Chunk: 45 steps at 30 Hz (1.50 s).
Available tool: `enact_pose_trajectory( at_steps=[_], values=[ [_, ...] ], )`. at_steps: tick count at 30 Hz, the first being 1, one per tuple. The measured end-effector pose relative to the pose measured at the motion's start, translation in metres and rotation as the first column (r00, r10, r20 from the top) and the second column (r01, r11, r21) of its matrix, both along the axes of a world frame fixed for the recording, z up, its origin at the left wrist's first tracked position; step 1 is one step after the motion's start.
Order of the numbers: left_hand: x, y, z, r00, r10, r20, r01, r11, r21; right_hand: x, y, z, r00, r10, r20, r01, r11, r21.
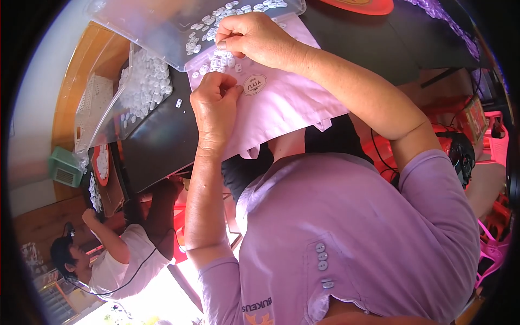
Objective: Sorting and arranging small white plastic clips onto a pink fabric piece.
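My right hand point(252, 37) reaches over the heap of small white oval pieces point(218, 62), its thumb and forefinger pinched together. Whatever is between those fingertips is too small to tell. Closer to me, my left hand point(215, 100) has its fingers curled and the thumb pressed to them; I cannot make out what they hold. Beneath both hands lies a pink cloth point(284, 103) with a round printed label and two loops at its near edge. More white pieces are scattered in a clear plastic tray point(162, 32) just beyond.
A clear bag point(145, 81) full of white pieces lies at the left on the dark table point(162, 135). One loose piece point(179, 103) is beside it. A red plate point(363, 5) stands at the far edge. Another person point(119, 249) works at lower left, near a green basket point(66, 167).
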<state>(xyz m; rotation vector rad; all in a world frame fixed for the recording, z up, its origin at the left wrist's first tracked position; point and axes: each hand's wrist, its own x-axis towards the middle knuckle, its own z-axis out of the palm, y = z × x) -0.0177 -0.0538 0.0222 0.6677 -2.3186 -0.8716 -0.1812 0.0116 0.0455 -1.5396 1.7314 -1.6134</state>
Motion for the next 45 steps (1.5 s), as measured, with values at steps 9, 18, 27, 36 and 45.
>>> enact_pose_trajectory(
  at_steps=[9,18,27,36,45],
  values=[
    [-0.011,-0.010,0.015,0.849,0.228,-0.477,0.224,0.662,0.716,0.007,0.002,-0.001,0.998,-0.002,0.059,0.002,1.000,-0.004],
    [-0.031,-0.003,0.014,0.821,0.181,-0.542,0.280,0.699,0.658,0.011,0.000,-0.009,0.995,-0.099,0.007,0.099,0.988,-0.115],
    [-0.027,-0.007,0.019,0.911,0.121,-0.394,0.217,0.670,0.710,0.014,0.001,-0.010,0.976,-0.166,-0.143,0.142,0.976,-0.167],
    [-0.023,-0.008,0.008,0.856,0.218,-0.469,0.278,0.572,0.772,0.007,0.000,-0.009,0.983,-0.132,-0.126,0.102,0.970,-0.219],
    [-0.018,-0.011,0.009,0.832,0.202,-0.516,0.329,0.571,0.752,0.010,-0.004,-0.014,0.985,-0.068,-0.161,0.044,0.988,-0.146]
  ],
)
